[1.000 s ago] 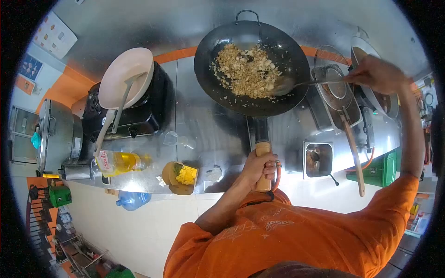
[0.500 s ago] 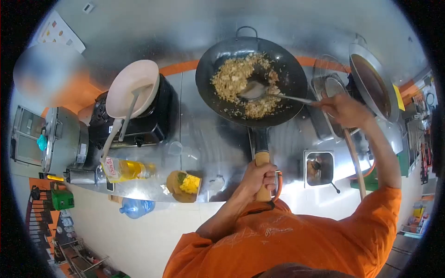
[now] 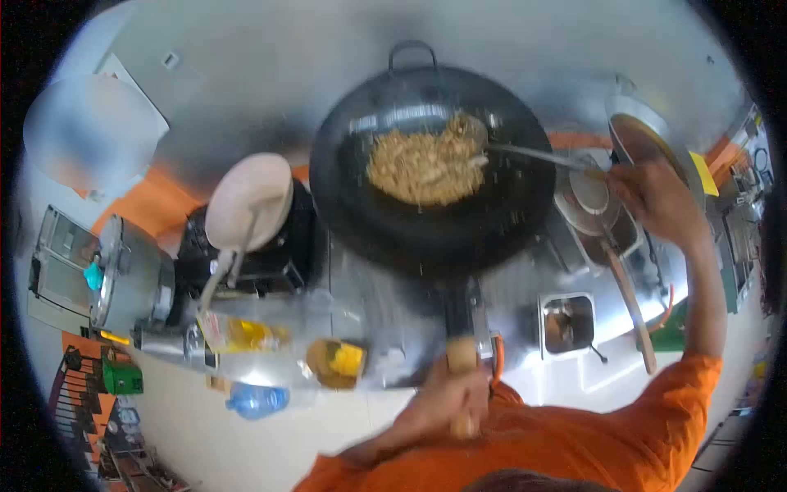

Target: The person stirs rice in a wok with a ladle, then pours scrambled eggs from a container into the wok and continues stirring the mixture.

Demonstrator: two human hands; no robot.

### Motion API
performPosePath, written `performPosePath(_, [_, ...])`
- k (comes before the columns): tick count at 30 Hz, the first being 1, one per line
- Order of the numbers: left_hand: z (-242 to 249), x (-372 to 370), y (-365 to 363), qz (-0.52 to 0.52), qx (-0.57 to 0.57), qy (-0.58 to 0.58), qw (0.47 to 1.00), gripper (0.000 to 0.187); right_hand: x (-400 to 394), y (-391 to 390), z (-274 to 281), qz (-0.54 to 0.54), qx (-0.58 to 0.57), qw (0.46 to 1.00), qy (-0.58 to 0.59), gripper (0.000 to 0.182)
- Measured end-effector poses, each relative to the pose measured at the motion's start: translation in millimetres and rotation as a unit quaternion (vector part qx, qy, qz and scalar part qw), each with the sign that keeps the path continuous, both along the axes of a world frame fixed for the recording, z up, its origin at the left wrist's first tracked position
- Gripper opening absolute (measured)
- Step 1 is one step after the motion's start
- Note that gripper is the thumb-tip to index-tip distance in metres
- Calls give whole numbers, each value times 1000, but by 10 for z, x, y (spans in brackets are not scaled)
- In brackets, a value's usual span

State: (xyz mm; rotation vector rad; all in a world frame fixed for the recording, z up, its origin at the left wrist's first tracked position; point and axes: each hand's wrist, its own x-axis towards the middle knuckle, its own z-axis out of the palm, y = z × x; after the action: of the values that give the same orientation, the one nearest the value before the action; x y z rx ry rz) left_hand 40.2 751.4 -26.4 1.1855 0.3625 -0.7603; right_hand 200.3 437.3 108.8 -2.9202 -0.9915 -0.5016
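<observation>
A large dark wok (image 3: 426, 238) takes up the centre of the view, with a heap of browned, chopped food (image 3: 418, 168) inside it. My left hand (image 3: 451, 399) is closed around the wok's wooden handle (image 3: 461, 357), close to my orange shirt. At the right, my right hand (image 3: 656, 197) grips the end of a long metal ladle (image 3: 537, 156). The ladle's bowl rests at the upper right of the food and has some of it inside. Motion blurs part of the scene.
A pale pan (image 3: 250, 201) with a spatula stands on a black stove (image 3: 287, 271) at left. An oil bottle (image 3: 246, 334) and a yellow item (image 3: 344, 358) lie near the front edge. Right: a strainer (image 3: 590, 197), a small metal container (image 3: 567, 324), a large pan of dark liquid (image 3: 648, 143).
The wok has tilted and looks larger, its handle lower with my left hand. The food has gathered into a tighter heap. The ladle has moved up and right with my right hand.
</observation>
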Motion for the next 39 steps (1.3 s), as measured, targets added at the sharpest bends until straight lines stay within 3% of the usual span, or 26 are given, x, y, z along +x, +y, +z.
performPosePath(1, [-178, 256, 71, -7, 3, -11, 1000, 9, 89, 109, 124, -7, 3, 1000, -11, 31])
performPosePath(2, [-631, 560, 158, -36, -340, 71, 937, 6, 252, 321, 165, -86, -39, 994, 50, 25])
performPosePath(3, [-931, 335, 195, -25, -640, 170, 749, 7, 158, 428, 15, -158, -86, 973, 146, 22])
performPosePath(4, [-804, 231, 183, -2, -494, 172, 852, 5, -195, 426, -242, -154, -87, 963, 205, 22])
performPosePath(6, [-692, 492, 119, 22, -361, 120, 925, 3, -107, 398, -115, -21, -90, 991, -99, 19])
performPosePath(7, [-567, 516, 29, 54, -278, 67, 957, 5, 75, 364, 45, 38, -99, 955, -279, 18])
performPosePath(8, [-580, 586, -6, 58, -260, 43, 963, 7, 76, 288, 49, 54, -69, 951, -296, 18])
performPosePath(9, [-676, 663, 25, 34, -304, 57, 950, 10, 125, 262, -4, 0, -28, 979, -203, 18])
performPosePath(10, [-812, 615, 55, 19, -354, 96, 930, 12, 200, 312, -127, -110, -18, 993, -30, 19])
performPosePath(11, [-766, 419, 81, 24, -371, 140, 918, 15, 47, 317, -374, -163, -13, 983, 86, 20])
performPosePath(12, [-719, 391, 50, 39, -354, 131, 925, 17, -1, 264, -529, -162, 5, 980, 114, 21])
performPosePath(14, [-429, 404, -149, 88, -181, 26, 979, 23, 50, 92, -661, -127, 70, 987, 63, 23])
performPosePath(15, [-351, 332, -246, 97, -150, 25, 984, 26, -53, 68, -777, -130, 88, 987, 48, 24])
performPosePath(16, [-917, 347, -46, 74, -271, 41, 959, 13, -127, 63, -994, -120, 65, 990, -19, 19])
performPosePath(17, [-531, 382, -23, 106, -230, 67, 965, 7, -426, 208, -1104, -130, 71, 989, 17, 19])
performPosePath(19, [-615, 438, -38, 110, -202, 63, 971, 8, -575, 376, -989, -222, 101, 970, 11, 18])
performPosePath(20, [-648, 415, -50, 114, -197, 62, 972, 8, -617, 319, -1147, -173, 178, 969, -16, 22])
performPosePath(27, [-901, 442, -72, 97, -219, 76, 968, 4, -641, 279, -1430, -214, 191, 957, 42, 27])
performPosePath(28, [-919, 451, -76, 96, -212, 67, 970, 4, -699, 241, -1486, -213, 186, 959, -27, 29])
performPosePath(31, [-939, 434, -103, 105, -219, 75, 967, 5, -864, 237, -1596, -239, 192, 950, -55, 28])
performPosePath(39, [-987, 411, -169, 103, -215, 81, 968, 6, -944, 111, -1752, -221, 145, 963, -53, 36])
